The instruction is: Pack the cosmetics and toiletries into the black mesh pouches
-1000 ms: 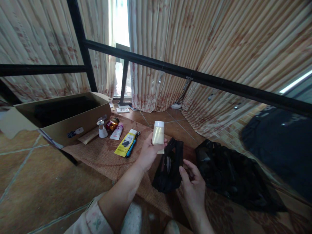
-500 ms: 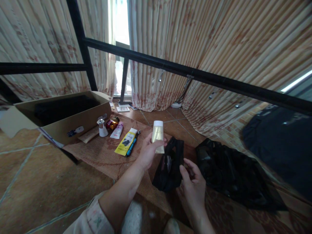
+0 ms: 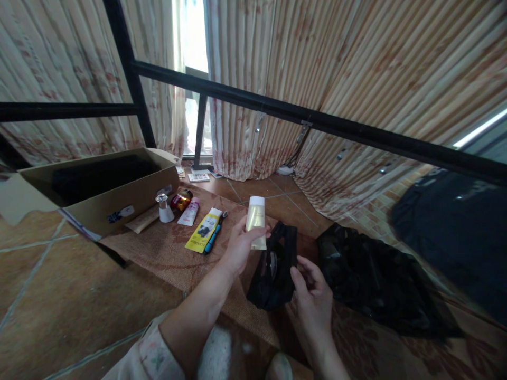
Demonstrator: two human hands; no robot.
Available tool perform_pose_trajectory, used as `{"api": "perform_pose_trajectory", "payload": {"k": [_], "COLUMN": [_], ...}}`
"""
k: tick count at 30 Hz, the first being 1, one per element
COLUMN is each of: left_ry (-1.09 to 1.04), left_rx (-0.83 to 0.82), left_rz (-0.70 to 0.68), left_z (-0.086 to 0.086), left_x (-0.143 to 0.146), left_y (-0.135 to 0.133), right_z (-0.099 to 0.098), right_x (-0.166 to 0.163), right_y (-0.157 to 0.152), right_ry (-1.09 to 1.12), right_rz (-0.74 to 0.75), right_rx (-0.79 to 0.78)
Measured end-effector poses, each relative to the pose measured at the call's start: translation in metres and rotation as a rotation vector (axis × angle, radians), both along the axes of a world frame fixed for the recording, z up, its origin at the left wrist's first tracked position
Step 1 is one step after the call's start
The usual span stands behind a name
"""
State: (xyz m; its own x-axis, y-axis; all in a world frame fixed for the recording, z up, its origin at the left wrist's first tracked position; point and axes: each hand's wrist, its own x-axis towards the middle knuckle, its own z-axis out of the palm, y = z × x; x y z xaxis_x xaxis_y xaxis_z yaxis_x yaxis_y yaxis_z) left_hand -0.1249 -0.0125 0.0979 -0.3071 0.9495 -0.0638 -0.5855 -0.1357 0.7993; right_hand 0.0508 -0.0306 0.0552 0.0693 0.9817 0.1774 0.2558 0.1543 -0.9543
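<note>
My left hand is closed round a pale yellow tube with a white cap, held upright above the woven mat. A small black pouch stands open just right of it. The fingers of my right hand pinch the pouch's near edge. Further left on the mat lie a yellow packet, a blue toothbrush, a pink tube, a small white bottle and a red jar.
An open cardboard box sits at the left on the tiled floor. A larger black bag lies to the right of the pouch. A black metal frame and striped curtains stand behind.
The tube in my left hand has sunk slightly and drifted left. My right hand stays at the pouch's edge.
</note>
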Motion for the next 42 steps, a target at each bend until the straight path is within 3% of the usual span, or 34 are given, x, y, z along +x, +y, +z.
{"api": "perform_pose_trajectory", "payload": {"k": [42], "left_ry": [0.013], "left_rx": [-0.005], "left_rz": [-0.017], "left_z": [-0.0030], "left_x": [0.0023], "left_y": [0.0001], "right_z": [0.0013], "right_x": [-0.0002], "right_y": [0.0006], "right_ry": [-0.022], "right_rz": [0.006], "right_rx": [0.012]}}
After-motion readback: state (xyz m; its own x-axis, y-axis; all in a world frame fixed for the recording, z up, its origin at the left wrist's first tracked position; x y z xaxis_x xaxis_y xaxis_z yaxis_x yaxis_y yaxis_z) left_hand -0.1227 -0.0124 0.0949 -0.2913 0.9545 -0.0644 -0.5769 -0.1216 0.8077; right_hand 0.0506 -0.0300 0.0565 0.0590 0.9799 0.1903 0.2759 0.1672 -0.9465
